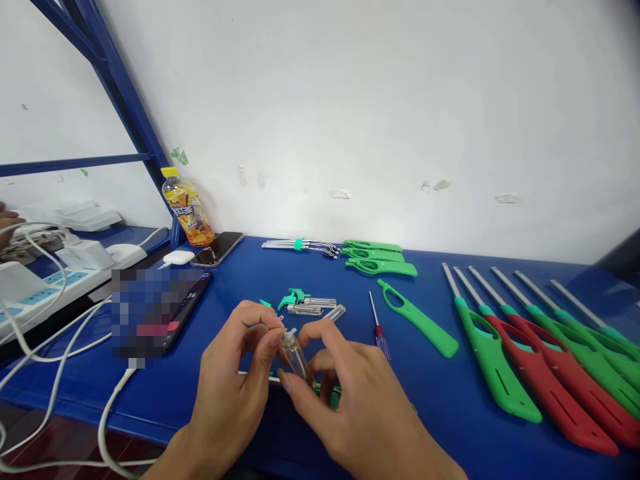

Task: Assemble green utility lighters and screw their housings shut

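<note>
A small clear lighter fuel tank [296, 359] with a pale nozzle on top is tilted between my hands. My right hand [350, 380] grips its body between thumb and fingers. My left hand [240, 363] is pinched closed beside the nozzle; whatever lies between those fingertips is too small to make out. Just beyond are more clear tanks [305, 309] and teal plastic triggers [295, 297]. Beneath my right hand, a green part and a thin pale rod are mostly covered. A screwdriver [379, 330] with a red and clear handle and a green lighter shell half [420, 319] lie to the right.
Several green and red long-necked lighters [500, 373] line the right side. Green shells [375, 257] and bundled metal tubes with wires [300, 245] lie near the wall. At left are a drink bottle [187, 210], two phones, a power strip [45, 293], and loose white cables [60, 373].
</note>
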Available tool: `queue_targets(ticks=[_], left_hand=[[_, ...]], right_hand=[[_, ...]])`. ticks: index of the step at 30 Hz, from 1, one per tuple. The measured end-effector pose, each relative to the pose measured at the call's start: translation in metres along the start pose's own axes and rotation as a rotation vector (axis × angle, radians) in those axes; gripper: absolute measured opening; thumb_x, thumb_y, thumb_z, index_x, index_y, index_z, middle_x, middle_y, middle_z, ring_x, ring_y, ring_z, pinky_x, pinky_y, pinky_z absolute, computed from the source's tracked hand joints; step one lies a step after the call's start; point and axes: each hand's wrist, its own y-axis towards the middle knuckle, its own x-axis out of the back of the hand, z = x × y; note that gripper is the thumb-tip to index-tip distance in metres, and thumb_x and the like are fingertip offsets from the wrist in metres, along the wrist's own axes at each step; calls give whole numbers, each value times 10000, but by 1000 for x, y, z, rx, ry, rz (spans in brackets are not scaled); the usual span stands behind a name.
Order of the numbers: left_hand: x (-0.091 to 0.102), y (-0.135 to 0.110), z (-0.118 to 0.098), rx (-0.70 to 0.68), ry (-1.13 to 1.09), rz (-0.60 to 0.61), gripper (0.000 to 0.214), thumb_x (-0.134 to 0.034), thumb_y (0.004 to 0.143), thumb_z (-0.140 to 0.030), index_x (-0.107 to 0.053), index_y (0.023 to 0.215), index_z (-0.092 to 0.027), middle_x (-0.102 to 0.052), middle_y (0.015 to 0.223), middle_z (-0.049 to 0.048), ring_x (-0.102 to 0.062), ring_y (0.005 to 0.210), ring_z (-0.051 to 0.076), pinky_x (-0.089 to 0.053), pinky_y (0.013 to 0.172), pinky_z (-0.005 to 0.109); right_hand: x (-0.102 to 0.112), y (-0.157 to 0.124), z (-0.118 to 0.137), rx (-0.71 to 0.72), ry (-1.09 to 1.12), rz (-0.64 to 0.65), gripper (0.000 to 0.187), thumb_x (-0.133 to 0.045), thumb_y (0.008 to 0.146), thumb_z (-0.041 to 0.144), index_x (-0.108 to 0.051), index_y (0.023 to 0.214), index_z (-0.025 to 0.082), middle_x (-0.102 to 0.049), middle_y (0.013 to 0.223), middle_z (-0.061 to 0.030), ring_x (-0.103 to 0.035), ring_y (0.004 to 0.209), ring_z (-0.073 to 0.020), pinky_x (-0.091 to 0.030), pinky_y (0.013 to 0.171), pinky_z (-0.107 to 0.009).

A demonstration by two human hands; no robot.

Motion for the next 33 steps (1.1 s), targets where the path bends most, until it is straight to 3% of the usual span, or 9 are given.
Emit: queue_targets(ticks=[14,20,27,33], left_hand=[[-1,-4,-4,23,-91,-21,125,-564,1110,-275,-600,993,-246,-585,905,-50,-479,503,28,-423,446,120],[-1,-4,2,25,-108,9,146,-553,1121,-322,-603,1005,-249,-589,875,-50,-506,536,43,-442,462,116],[2,-4,2,-17,-78,2,204,-567,1111,-392,-607,978,-243,-593,837,-40,-602,665,78,-532,587,116],[-1,-5,-3,-1,-89,-22,224,-577,1105,-397,-607,951,-237,-589,812,-43,-571,611,75,-505,535,117]], right_hand=[[5,0,2,-23,95,83,174,-614,1001,353,-561,1159,303,-755,829,59,-670,618,-177,-424,605,-281],[5,0,3,-27,66,90,155,-591,1016,351,-562,1155,290,-742,857,30,-671,636,-185,-433,611,-287],[4,-5,7,17,-11,74,127,-637,994,321,-575,1097,280,-777,903,27,-686,710,-201,-440,638,-287],[1,-6,7,37,-74,58,146,-653,967,315,-529,1029,271,-753,817,32,-691,720,-214,-437,621,-277]])
